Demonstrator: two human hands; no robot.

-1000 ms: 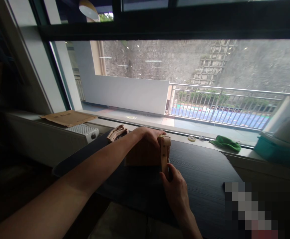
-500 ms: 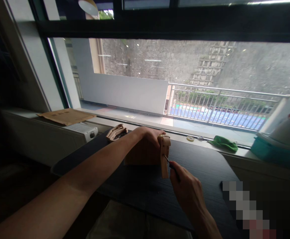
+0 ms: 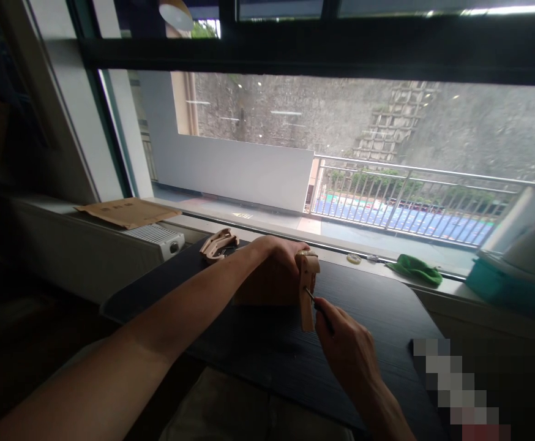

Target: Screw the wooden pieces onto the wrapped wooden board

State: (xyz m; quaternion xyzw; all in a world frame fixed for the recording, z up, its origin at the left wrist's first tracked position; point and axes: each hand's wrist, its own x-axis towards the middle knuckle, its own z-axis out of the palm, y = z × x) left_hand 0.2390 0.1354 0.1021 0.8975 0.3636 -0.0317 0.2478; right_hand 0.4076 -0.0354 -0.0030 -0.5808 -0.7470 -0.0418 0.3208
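My left hand (image 3: 290, 252) reaches across the table and grips the top of a pale wooden piece (image 3: 306, 309), its fingers partly hidden behind it. The piece stands roughly upright, with small dark holes in its face and a rounded upper end. My right hand (image 3: 347, 334) is closed around the dark handle of a screwdriver (image 3: 311, 295). The screwdriver's tip meets the face of the wooden piece about halfway up. Under my left forearm, a brown box-like block (image 3: 265, 286) shows against the wooden piece; whether they are joined, I cannot tell.
More curved wooden parts (image 3: 219, 245) lie on the dark table (image 3: 363, 361) at the far left. On the windowsill are a tape roll (image 3: 353, 258), a green cloth (image 3: 415, 269) and a teal container (image 3: 508, 285). A brown envelope (image 3: 130, 211) rests on the white radiator (image 3: 169, 245).
The whole view has shifted slightly, so things sit a little further right. Both hands keep their grips, and the screwdriver's tip stays against the wooden piece.
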